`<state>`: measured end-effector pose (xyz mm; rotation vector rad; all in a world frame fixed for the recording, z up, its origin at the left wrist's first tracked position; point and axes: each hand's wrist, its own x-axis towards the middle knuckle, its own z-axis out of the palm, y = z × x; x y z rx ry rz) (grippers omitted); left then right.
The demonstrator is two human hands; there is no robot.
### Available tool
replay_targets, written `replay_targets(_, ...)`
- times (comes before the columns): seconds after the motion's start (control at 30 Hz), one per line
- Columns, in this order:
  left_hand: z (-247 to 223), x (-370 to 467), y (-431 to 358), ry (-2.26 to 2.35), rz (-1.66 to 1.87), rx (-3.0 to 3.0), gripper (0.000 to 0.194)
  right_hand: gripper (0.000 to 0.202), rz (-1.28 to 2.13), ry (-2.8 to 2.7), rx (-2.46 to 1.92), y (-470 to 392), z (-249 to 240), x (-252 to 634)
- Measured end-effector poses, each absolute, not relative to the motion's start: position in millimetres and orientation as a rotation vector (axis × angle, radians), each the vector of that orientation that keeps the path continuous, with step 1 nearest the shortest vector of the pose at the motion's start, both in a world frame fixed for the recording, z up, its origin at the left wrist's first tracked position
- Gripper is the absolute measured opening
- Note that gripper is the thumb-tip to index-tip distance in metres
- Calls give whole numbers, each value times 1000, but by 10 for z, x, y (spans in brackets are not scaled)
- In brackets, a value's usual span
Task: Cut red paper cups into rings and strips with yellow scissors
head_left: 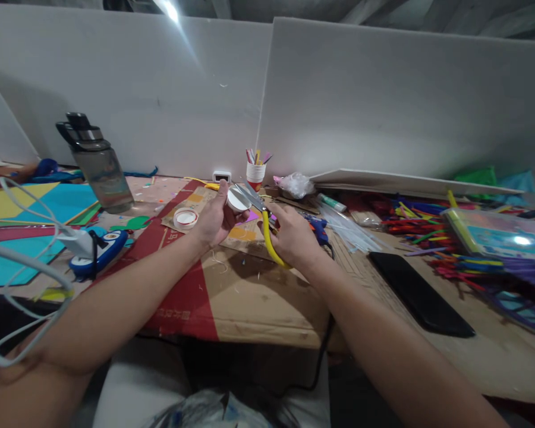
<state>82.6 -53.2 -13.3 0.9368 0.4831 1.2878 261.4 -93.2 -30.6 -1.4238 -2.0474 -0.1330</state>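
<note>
My left hand (218, 217) is closed around a small white paper cup piece (239, 202) and holds it up over the cardboard. Yellow-handled scissors (270, 235) are in my right hand (294, 232), and their metal blades lie against the cup piece, overlapping its white face. I cannot tell how far the blades are parted. On the cardboard left of my left hand rests a white cup ring with a red edge (186, 219). Thin white trimmings (223, 261) are scattered on the cardboard (258, 303) below my hands.
A water bottle (100, 163) and coloured paper sheets (40, 202) are on the left, near a blue power strip (98, 252) with a white cable. Stacked paper cups (255, 172) hold sticks at the back. A black phone (421, 294), clear glue sticks (345, 226) and pipe cleaners (414, 220) lie right.
</note>
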Motion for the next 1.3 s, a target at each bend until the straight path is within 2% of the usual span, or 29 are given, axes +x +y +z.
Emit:
replay_targets(0.43,-80,774,-486,580,1253,947,56,44,-213,-2071,-1530,-962,-315,2603)
replay_targets(0.63,-101,801,-576,381,1274,1030,48,39,-190,-2005,-1482,-940,-307,2601)
replay_targets(0.83,-160,792,-552,364,1312,1111,52,37,-146,-1982,-1430,-919,-314,2615)
replay_targets(1.07,-185,776,-518,350,1220,1166,53,45,-136,-1977,-1517,-926,-329,2618)
replay_targets(1.3,-168,780,-541,354,1219,1148,54,45,-154,-1982,-1514,-938,-316,2624)
